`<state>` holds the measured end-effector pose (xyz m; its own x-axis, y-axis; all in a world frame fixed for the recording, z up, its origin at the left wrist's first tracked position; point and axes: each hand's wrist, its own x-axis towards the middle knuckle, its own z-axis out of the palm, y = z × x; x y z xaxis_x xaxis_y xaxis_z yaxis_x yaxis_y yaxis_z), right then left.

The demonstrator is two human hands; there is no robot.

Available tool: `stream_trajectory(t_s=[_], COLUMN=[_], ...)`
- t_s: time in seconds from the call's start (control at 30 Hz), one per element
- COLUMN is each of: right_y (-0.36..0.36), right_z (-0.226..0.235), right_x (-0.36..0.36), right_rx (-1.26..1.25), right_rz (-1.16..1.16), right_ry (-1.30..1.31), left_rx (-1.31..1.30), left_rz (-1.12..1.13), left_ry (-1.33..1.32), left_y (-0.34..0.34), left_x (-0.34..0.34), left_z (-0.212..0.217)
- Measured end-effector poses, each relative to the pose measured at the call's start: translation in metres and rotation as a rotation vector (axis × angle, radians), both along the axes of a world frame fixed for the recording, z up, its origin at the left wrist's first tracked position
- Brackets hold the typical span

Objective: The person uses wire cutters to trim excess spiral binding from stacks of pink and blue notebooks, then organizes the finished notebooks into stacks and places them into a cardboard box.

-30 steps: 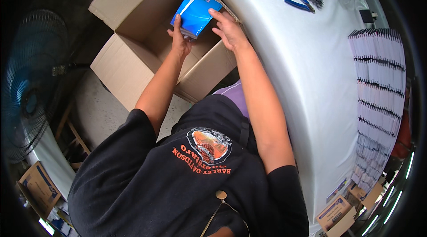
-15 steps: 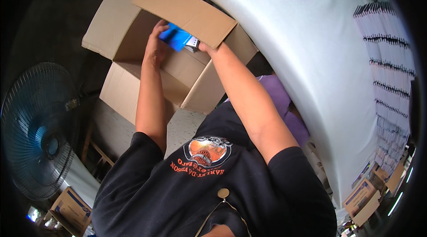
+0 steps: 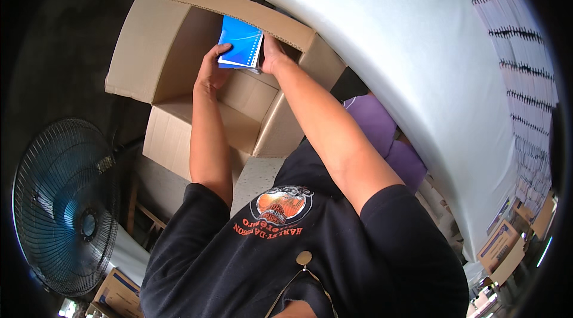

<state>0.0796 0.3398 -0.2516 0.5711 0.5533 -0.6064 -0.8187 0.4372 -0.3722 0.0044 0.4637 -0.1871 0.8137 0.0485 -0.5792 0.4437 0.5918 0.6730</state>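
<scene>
So the blue spiral notebooks (image 3: pixel 240 43) have dropped from above the cardboard box (image 3: pixel 179 49) to down inside it, left hand (image 3: pixel 210 72) and right hand (image 3: pixel 271 55) both clamped on the stack, so it's basically getting packed.

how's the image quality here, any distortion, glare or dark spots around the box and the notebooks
Head view: strong fisheye bend, so the white table edge curves; black vignette at the corners. The tabletop is bright, nearly washed out, while the floor left of the cardboard box is deep in shadow. The blue spiral notebooks, left hand and right hand are sharp and evenly lit.
</scene>
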Motion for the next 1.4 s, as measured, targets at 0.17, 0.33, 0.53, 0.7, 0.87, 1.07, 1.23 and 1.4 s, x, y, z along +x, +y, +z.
stream_trajectory(t_s=[0.17,0.33,0.53,0.7,0.87,1.07,1.23,1.4], right_y=[-0.013,-0.034,-0.057,-0.048,-0.046,-0.120,-0.205,-0.310], right_z=[-0.012,0.009,0.042,0.104,0.148,0.227,0.260,0.266], right_x=[0.007,-0.001,-0.027,-0.057,-0.078,-0.095,-0.098,-0.070], right_rx=[-0.149,-0.164,-0.190,0.031,-0.165,-0.428,-0.512,-0.588], right_rz=[-0.026,0.047,0.193,0.282,0.271,0.400,0.119,-0.293], right_ry=[0.179,0.111,0.098,0.052,-0.500,-0.747,-0.823,-0.798], left_rx=[-0.031,0.026,0.253,0.080,0.086,-0.103,0.029,-0.130], left_rz=[0.045,-0.116,-0.201,-0.170,-0.090,0.057,0.069,-0.188], left_ry=[-0.005,0.056,0.097,0.040,-0.236,-0.453,-0.530,-0.547], left_y=[-0.006,0.007,-0.027,0.009,0.008,-0.051,-0.111,-0.252], left_x=[0.007,0.004,0.003,-0.027,-0.089,-0.114,-0.088,-0.014], left_z=[-0.013,-0.023,0.047,0.071,0.124,0.185,0.189,0.234])
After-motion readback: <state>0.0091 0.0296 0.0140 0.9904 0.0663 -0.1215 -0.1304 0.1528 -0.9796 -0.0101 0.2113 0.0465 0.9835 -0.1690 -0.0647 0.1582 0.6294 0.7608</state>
